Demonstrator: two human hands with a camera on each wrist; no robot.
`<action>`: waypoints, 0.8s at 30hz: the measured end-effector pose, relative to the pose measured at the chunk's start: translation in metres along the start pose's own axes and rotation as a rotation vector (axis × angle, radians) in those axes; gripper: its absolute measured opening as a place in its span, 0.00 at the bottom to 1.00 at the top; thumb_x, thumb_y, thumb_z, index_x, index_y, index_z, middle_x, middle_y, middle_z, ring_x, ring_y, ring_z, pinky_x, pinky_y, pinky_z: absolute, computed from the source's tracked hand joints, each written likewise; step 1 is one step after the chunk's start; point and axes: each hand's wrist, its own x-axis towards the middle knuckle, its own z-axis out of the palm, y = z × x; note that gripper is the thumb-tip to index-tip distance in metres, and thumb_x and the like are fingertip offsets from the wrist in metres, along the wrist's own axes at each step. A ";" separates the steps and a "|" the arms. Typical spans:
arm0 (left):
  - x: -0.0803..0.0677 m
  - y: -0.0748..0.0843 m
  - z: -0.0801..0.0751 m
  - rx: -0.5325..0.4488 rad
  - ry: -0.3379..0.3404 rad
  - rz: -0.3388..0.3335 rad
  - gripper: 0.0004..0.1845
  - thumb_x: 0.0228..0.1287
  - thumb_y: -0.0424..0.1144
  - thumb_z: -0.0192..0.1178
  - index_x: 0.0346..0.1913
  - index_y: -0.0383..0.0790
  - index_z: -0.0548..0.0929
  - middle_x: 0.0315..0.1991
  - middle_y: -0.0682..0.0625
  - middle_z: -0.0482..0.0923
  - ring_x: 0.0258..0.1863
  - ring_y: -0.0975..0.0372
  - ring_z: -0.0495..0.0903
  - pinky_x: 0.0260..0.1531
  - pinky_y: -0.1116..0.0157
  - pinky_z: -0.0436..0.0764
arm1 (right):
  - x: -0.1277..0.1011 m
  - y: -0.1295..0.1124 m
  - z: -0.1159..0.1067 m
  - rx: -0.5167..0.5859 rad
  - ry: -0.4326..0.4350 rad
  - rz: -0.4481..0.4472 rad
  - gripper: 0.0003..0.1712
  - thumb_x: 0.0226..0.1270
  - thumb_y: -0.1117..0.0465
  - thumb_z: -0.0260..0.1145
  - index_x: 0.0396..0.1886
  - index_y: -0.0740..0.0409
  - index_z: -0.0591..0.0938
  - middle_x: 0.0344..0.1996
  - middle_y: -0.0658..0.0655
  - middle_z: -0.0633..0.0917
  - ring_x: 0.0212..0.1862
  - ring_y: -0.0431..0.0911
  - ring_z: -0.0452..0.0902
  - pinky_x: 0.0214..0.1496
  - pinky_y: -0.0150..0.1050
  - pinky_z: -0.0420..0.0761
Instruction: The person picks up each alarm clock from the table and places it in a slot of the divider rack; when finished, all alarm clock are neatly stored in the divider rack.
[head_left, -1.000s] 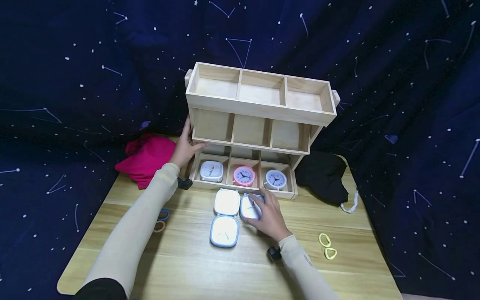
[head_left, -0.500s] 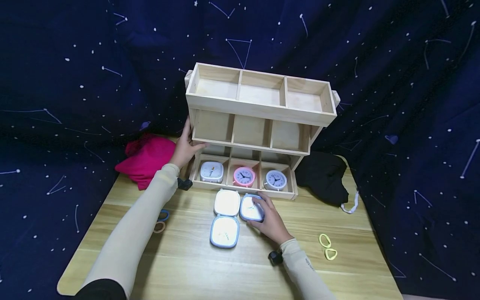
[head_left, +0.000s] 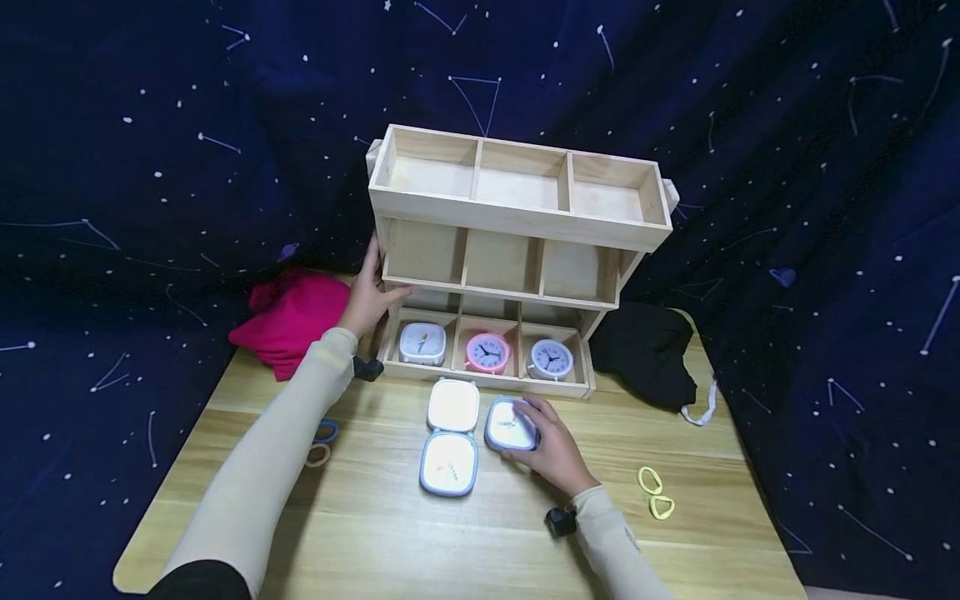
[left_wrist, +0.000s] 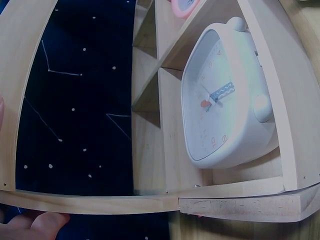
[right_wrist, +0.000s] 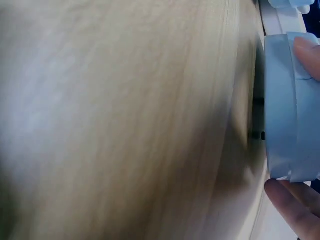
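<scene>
My right hand (head_left: 553,450) grips a blue square alarm clock (head_left: 512,423) by its sides, its bright face turned up. In the right wrist view, thumb and fingers hold the pale blue casing (right_wrist: 292,107) beside the wooden tabletop. Left of it lie a white square clock (head_left: 453,406) and another blue-rimmed clock (head_left: 449,463), their faces washed out by glare. My left hand (head_left: 367,298) holds the left side of the tiered wooden shelf (head_left: 517,210). Its bottom compartments contain a white square clock (left_wrist: 225,100), a pink round clock (head_left: 488,353) and a white-rimmed round clock (head_left: 551,360).
A magenta cloth item (head_left: 296,321) lies left of the shelf, a black cloth item (head_left: 645,354) right of it. Yellow rings (head_left: 656,493) are at the right; a blue ring (head_left: 326,431) and a tan ring (head_left: 318,455) are beside my left forearm. A starry curtain (head_left: 225,167) hangs behind.
My right hand has shifted right and slightly nearer to me with the blue clock, which now stands apart from the white clock beside it. My left hand has stayed on the shelf.
</scene>
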 end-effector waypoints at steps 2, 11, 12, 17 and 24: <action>0.000 0.001 -0.001 0.007 0.000 -0.003 0.67 0.65 0.30 0.75 0.88 0.60 0.33 0.89 0.41 0.44 0.85 0.43 0.55 0.82 0.45 0.63 | -0.001 -0.001 -0.004 -0.022 0.029 -0.024 0.46 0.45 0.58 0.91 0.68 0.55 0.83 0.73 0.65 0.77 0.73 0.62 0.76 0.75 0.61 0.77; -0.002 0.014 0.001 0.032 0.009 -0.037 0.66 0.65 0.25 0.73 0.89 0.52 0.33 0.88 0.39 0.44 0.85 0.42 0.53 0.83 0.45 0.62 | 0.014 -0.018 -0.042 0.018 0.187 -0.071 0.33 0.43 0.62 0.91 0.52 0.56 0.87 0.72 0.67 0.79 0.73 0.69 0.75 0.69 0.68 0.79; -0.004 0.018 0.002 0.032 0.006 -0.042 0.65 0.65 0.25 0.73 0.89 0.50 0.33 0.88 0.38 0.44 0.85 0.42 0.53 0.83 0.45 0.61 | 0.017 -0.021 -0.047 0.021 0.207 -0.071 0.33 0.43 0.62 0.91 0.51 0.56 0.86 0.72 0.66 0.78 0.74 0.68 0.73 0.69 0.67 0.79; -0.011 0.036 0.002 0.023 -0.008 -0.052 0.65 0.66 0.24 0.72 0.88 0.47 0.33 0.88 0.37 0.44 0.85 0.41 0.53 0.83 0.44 0.61 | 0.034 -0.034 -0.075 0.063 0.353 -0.133 0.31 0.43 0.66 0.91 0.49 0.58 0.87 0.73 0.65 0.78 0.75 0.66 0.73 0.73 0.44 0.79; -0.006 0.024 0.003 0.035 -0.004 -0.053 0.65 0.66 0.25 0.72 0.89 0.50 0.33 0.88 0.38 0.43 0.86 0.42 0.51 0.83 0.44 0.59 | 0.066 -0.049 -0.105 0.117 0.639 -0.218 0.28 0.44 0.68 0.90 0.46 0.65 0.87 0.72 0.67 0.78 0.74 0.65 0.74 0.77 0.27 0.69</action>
